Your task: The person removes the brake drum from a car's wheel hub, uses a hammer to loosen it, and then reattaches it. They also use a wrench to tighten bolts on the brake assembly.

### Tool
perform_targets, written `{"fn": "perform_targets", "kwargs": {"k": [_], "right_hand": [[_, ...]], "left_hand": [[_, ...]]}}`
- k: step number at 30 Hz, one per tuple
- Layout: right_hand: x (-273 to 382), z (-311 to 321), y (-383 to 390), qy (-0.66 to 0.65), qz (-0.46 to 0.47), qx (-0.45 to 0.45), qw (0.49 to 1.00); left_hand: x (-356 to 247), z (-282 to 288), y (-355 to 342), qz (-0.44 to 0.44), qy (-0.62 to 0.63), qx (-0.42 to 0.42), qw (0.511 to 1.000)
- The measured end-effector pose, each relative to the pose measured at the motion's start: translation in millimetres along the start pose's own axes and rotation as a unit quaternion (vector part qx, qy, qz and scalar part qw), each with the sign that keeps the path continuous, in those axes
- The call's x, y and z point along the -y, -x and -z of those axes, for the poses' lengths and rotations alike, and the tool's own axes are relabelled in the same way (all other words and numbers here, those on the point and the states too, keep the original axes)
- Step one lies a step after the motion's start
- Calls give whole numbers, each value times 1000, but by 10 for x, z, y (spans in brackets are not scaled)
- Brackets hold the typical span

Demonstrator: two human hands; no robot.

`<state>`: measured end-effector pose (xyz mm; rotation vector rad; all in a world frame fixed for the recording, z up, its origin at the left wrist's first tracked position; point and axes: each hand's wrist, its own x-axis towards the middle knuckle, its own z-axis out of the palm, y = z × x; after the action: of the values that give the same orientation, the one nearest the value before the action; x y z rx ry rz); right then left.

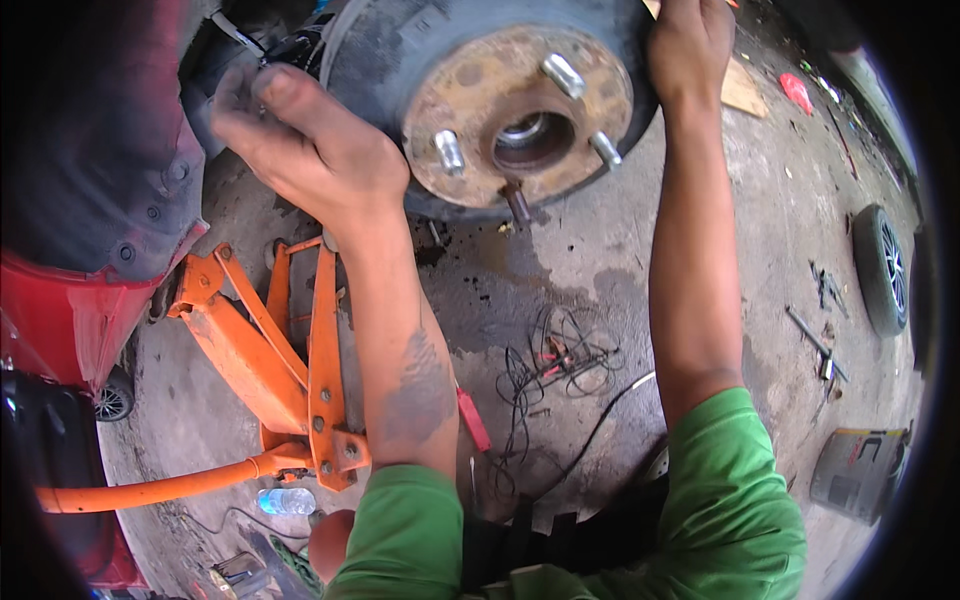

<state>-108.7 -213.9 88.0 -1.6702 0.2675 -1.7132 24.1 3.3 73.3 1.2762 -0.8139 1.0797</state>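
A rusty wheel hub (470, 85) with several bare metal studs and a round centre hole stands at the top middle. Behind it is a larger dark round brake plate (372, 60). My left hand (325, 160) is raised beside the plate's left edge. Its thumb and fingers are apart, somewhat blurred, and I see nothing in them. At the plate's right edge, my right hand (692, 45) has its fingers curled at the rim, with the fingertips partly cut off by the frame's top.
An orange floor jack (245, 350) stands at left by the red car body (55, 320). Tangled black cable (560, 360), a red-handled tool (473, 420) and a plastic bottle (286, 501) lie on the concrete. At right are a wheel (880, 270), a wrench (815, 342) and a grey container (858, 472).
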Motion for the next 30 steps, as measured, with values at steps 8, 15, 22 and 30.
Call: {"fn": "perform_targets", "kwargs": {"k": [8,15,22,30], "right_hand": [[444,208,200,-25,12,-44,999],[214,122,584,29,-57,-31,998],[-170,41,644,-132,-115,44,984],[-232,-107,1144,-235,-210,-52,948]], "left_hand": [[-250,408,227,60,-26,-18,998],[-52,72,607,120,43,-60,990],[15,93,607,230,123,-14,965],[-154,56,509,204,185,64,959]]}}
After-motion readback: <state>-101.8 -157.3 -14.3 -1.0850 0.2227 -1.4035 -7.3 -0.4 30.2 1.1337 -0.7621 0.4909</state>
